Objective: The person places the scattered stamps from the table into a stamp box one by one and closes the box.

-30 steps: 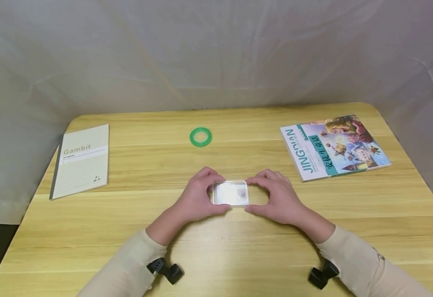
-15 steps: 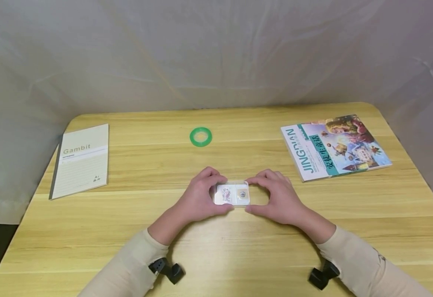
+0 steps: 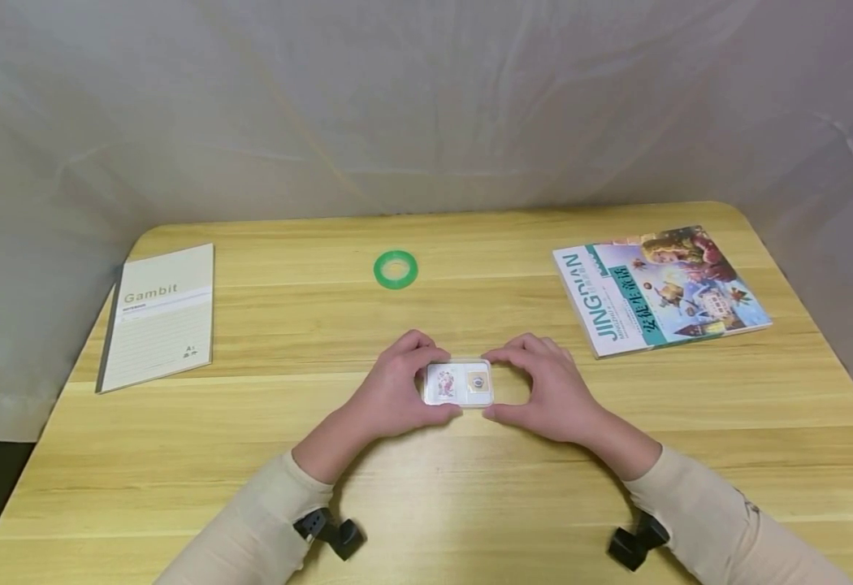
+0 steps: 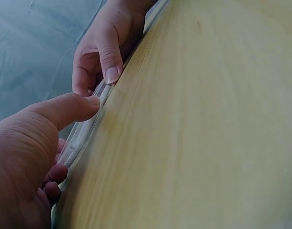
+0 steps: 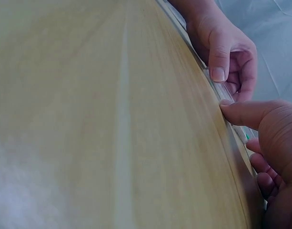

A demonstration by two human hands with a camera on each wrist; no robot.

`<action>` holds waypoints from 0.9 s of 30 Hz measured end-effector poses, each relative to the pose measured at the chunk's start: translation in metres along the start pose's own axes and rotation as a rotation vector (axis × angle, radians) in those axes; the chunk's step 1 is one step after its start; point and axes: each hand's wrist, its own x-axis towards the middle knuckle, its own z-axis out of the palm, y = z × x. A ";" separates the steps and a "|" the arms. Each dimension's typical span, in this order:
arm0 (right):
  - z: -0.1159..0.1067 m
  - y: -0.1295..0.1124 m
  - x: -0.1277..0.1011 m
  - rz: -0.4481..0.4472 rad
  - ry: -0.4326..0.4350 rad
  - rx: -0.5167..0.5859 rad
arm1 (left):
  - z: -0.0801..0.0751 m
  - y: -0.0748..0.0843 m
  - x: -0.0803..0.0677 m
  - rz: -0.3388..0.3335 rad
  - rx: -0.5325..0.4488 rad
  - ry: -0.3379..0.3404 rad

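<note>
A small clear plastic case with a picture card and a round badge inside lies flat on the wooden table, near its middle. My left hand pinches the case's left end between thumb and fingers. My right hand pinches the right end the same way. In the left wrist view the case's thin clear edge shows between my left thumb and the right thumb. In the right wrist view the same edge runs under my right thumb.
A green tape ring lies behind the hands. At the left is a beige "Gambit" notebook, at the right a colourful book. White sheeting hangs behind and beside the table. Black wrist camera mounts sit near the front edge.
The case has tipped slightly, so the white glare on its lid is gone and the picture card inside now shows. Both hands have kept their hold and place.
</note>
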 end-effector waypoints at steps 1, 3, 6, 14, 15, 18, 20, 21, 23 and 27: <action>0.000 0.000 0.000 0.000 -0.001 0.001 | 0.000 0.000 0.000 -0.005 0.004 -0.004; -0.001 0.000 0.000 0.001 -0.002 0.004 | 0.000 0.001 0.000 -0.016 0.011 -0.011; -0.001 0.000 0.000 0.001 -0.004 0.006 | 0.000 0.001 0.000 -0.032 0.021 -0.019; 0.000 0.001 0.000 -0.011 0.004 0.006 | 0.001 0.001 0.000 -0.035 0.034 -0.029; 0.000 0.001 0.000 -0.011 0.005 0.006 | 0.000 0.001 0.000 -0.036 0.036 -0.032; 0.000 0.000 0.000 -0.010 0.005 0.008 | -0.002 0.001 -0.001 -0.041 0.044 -0.053; 0.000 0.000 0.000 -0.008 0.004 0.010 | -0.006 0.001 -0.002 -0.050 0.056 -0.068; 0.000 0.000 0.000 -0.007 0.004 0.011 | -0.008 0.001 -0.003 -0.056 0.063 -0.074; 0.001 0.000 0.000 -0.007 0.007 0.014 | -0.012 0.001 -0.005 -0.066 0.071 -0.080; 0.002 0.000 -0.001 -0.013 0.022 0.021 | -0.017 -0.002 -0.009 -0.077 0.067 -0.084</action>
